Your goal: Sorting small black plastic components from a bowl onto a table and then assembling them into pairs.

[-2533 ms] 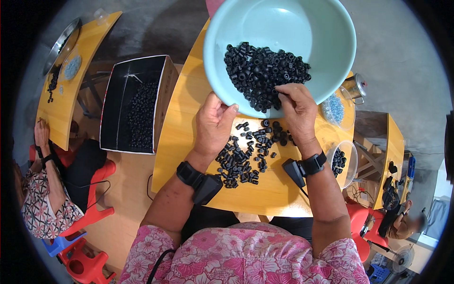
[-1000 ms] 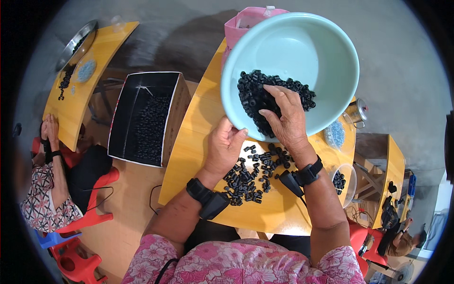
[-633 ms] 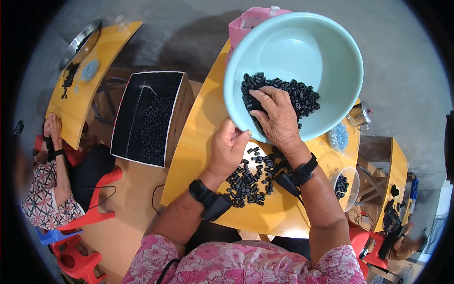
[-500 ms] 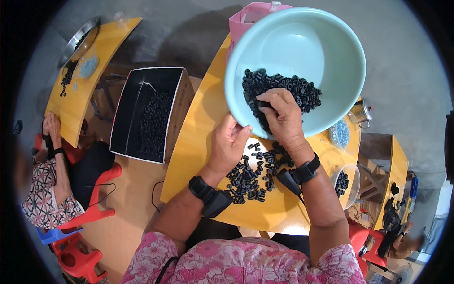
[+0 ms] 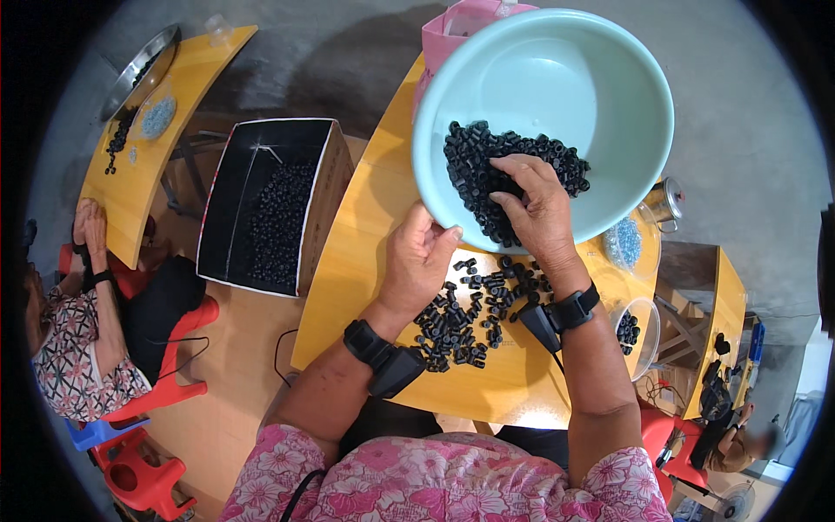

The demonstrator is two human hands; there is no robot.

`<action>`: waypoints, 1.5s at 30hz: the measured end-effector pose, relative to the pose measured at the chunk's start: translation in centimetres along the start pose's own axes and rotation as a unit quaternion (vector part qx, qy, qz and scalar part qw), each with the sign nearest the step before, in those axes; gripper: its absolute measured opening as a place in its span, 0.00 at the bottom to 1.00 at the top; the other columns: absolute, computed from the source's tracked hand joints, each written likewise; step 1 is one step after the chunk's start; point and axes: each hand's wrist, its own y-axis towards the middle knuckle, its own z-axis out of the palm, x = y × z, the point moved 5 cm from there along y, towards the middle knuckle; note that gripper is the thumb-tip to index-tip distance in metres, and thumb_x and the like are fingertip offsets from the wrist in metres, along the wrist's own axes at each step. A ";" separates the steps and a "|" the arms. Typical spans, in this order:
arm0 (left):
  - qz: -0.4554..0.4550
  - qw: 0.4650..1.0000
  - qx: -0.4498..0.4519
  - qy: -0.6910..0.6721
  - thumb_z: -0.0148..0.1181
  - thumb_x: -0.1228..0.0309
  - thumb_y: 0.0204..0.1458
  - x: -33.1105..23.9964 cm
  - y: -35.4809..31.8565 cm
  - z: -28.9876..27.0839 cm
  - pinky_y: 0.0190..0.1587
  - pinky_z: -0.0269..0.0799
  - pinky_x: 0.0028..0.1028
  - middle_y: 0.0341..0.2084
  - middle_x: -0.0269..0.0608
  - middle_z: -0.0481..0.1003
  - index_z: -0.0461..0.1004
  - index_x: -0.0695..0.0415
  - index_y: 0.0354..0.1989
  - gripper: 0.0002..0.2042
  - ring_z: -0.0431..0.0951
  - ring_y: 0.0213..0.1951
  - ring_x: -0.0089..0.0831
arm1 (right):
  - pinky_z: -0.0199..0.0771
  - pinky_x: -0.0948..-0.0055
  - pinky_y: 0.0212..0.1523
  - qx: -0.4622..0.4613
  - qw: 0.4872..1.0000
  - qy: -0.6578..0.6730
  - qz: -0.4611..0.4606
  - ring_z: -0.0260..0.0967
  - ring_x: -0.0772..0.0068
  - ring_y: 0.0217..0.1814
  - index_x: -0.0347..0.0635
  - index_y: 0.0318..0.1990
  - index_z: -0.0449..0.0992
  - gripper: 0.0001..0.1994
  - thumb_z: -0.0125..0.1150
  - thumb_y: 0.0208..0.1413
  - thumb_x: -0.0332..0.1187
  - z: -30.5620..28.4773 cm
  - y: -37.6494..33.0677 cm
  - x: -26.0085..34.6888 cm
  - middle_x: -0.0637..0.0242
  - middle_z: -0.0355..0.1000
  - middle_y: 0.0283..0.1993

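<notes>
A large pale-blue basin [image 5: 600, 96] is tilted toward me at the table's far side. Small black cylindrical parts [image 5: 474, 165] are heaped in its near-left portion. My left hand [image 5: 417, 261] grips the basin's near rim, thumb on the edge and fingers partly hidden. Inside the basin, my right hand [image 5: 541, 209] is over the heap with thumb and fingers apart; I see nothing held between them. More loose black parts [image 5: 452, 331] lie scattered on the yellow table [image 5: 348, 304] below the rim, between my forearms.
Left of the table stands a box [image 5: 228, 217] with many black parts. At right are a clear tub [image 5: 645, 335] with black parts, a bag of bluish clear pieces [image 5: 624, 244] and a metal canister [image 5: 665, 202]. A pink bag [image 5: 444, 39] sits behind the basin. Other people sit at side tables.
My right hand has shifted right over the heap, and its thumb and fingers have spread from a closer grasp. My left hand stays on the rim.
</notes>
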 end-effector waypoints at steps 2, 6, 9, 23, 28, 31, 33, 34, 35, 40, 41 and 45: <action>-0.003 1.000 -0.001 -0.004 0.50 0.83 0.60 -0.2 0.1 0.2 0.53 0.70 0.25 0.48 0.40 0.74 0.66 0.66 0.54 0.14 0.74 0.49 0.23 | 0.72 0.73 0.45 0.000 1.000 -0.017 -0.016 0.70 0.66 0.44 0.45 0.47 0.78 0.21 0.66 0.42 0.18 0.0 0.2 0.5 0.64 0.73 0.47; 0.013 1.000 -0.024 -0.003 0.52 0.83 0.59 -0.4 0.2 0.2 0.46 0.75 0.24 0.40 0.39 0.74 0.67 0.67 0.47 0.09 0.76 0.42 0.22 | 0.74 0.66 0.48 0.060 0.996 0.041 0.044 0.72 0.56 0.45 0.45 0.47 0.77 0.21 0.66 0.42 0.19 0.3 -0.2 -0.9 0.61 0.73 0.47; 0.016 1.000 -0.023 0.004 0.52 0.83 0.59 -0.5 0.2 0.2 0.46 0.75 0.24 0.39 0.40 0.74 0.67 0.67 0.47 0.09 0.76 0.42 0.22 | 0.75 0.67 0.49 0.042 0.985 0.121 0.115 0.72 0.57 0.45 0.44 0.47 0.77 0.21 0.64 0.42 0.17 -0.1 -0.4 -1.4 0.59 0.73 0.47; -0.001 1.000 0.003 0.014 0.50 0.82 0.60 -0.3 0.0 0.1 0.54 0.69 0.25 0.49 0.40 0.73 0.65 0.66 0.55 0.15 0.73 0.50 0.23 | 0.68 0.80 0.39 0.049 0.983 0.163 0.064 0.64 0.77 0.36 0.44 0.52 0.77 0.23 0.58 0.47 0.14 0.1 -0.3 -1.2 0.67 0.73 0.44; 0.000 1.000 0.001 0.017 0.50 0.82 0.60 -0.3 -0.1 0.3 0.54 0.69 0.25 0.49 0.40 0.73 0.65 0.66 0.55 0.15 0.74 0.51 0.23 | 0.68 0.80 0.40 0.035 0.979 0.182 0.088 0.65 0.76 0.38 0.45 0.53 0.77 0.23 0.57 0.48 0.14 -0.6 -0.2 -1.0 0.68 0.73 0.44; -0.006 1.000 0.000 0.010 0.50 0.82 0.60 -0.1 -0.2 0.3 0.54 0.69 0.25 0.49 0.40 0.73 0.64 0.66 0.56 0.15 0.74 0.51 0.23 | 0.75 0.70 0.52 0.066 0.990 0.104 0.072 0.71 0.62 0.52 0.47 0.54 0.75 0.25 0.59 0.47 0.14 -0.1 -0.1 0.0 0.59 0.73 0.52; 0.008 1.000 -0.017 0.003 0.51 0.83 0.59 -0.1 -0.1 0.7 0.49 0.72 0.24 0.44 0.39 0.74 0.66 0.66 0.51 0.12 0.75 0.46 0.22 | 0.75 0.70 0.51 0.058 0.995 0.079 0.017 0.71 0.62 0.51 0.48 0.55 0.74 0.26 0.60 0.46 0.15 0.2 -0.2 0.3 0.59 0.73 0.53; 0.022 0.999 -0.034 -0.006 0.52 0.83 0.58 -0.3 -0.1 0.7 0.44 0.74 0.24 0.38 0.39 0.74 0.67 0.67 0.46 0.09 0.76 0.40 0.21 | 0.75 0.70 0.51 0.057 0.995 0.079 0.017 0.71 0.62 0.51 0.48 0.55 0.74 0.26 0.60 0.46 0.15 0.2 -0.2 0.4 0.59 0.73 0.53; 0.022 0.999 -0.034 -0.006 0.52 0.83 0.58 -0.3 -0.1 0.7 0.44 0.74 0.24 0.38 0.39 0.74 0.67 0.67 0.46 0.09 0.76 0.40 0.21 | 0.75 0.70 0.51 0.065 0.995 0.077 0.026 0.71 0.62 0.49 0.48 0.56 0.74 0.27 0.60 0.46 0.15 0.2 -0.1 0.3 0.59 0.72 0.53; -0.005 1.000 -0.002 0.013 0.50 0.82 0.60 0.1 -0.2 0.4 0.55 0.69 0.25 0.49 0.40 0.73 0.64 0.67 0.57 0.16 0.73 0.52 0.24 | 0.74 0.73 0.49 0.111 0.984 0.112 0.083 0.71 0.67 0.45 0.47 0.55 0.74 0.27 0.59 0.46 0.14 0.4 0.0 -0.1 0.62 0.73 0.49; -0.006 1.000 -0.002 0.013 0.50 0.82 0.60 0.1 -0.2 0.3 0.55 0.69 0.25 0.49 0.40 0.73 0.64 0.67 0.57 0.16 0.73 0.52 0.24 | 0.70 0.78 0.46 0.088 0.977 0.171 0.091 0.66 0.74 0.40 0.46 0.56 0.74 0.27 0.58 0.47 0.13 0.3 -0.3 -0.9 0.67 0.71 0.46; 0.018 1.000 -0.010 0.024 0.51 0.82 0.59 -0.4 0.2 0.4 0.50 0.71 0.24 0.44 0.39 0.73 0.66 0.67 0.52 0.13 0.75 0.46 0.23 | 0.63 0.86 0.43 0.019 0.969 0.228 0.089 0.57 0.85 0.36 0.45 0.56 0.75 0.26 0.54 0.49 0.12 -0.4 -0.5 -2.5 0.75 0.67 0.42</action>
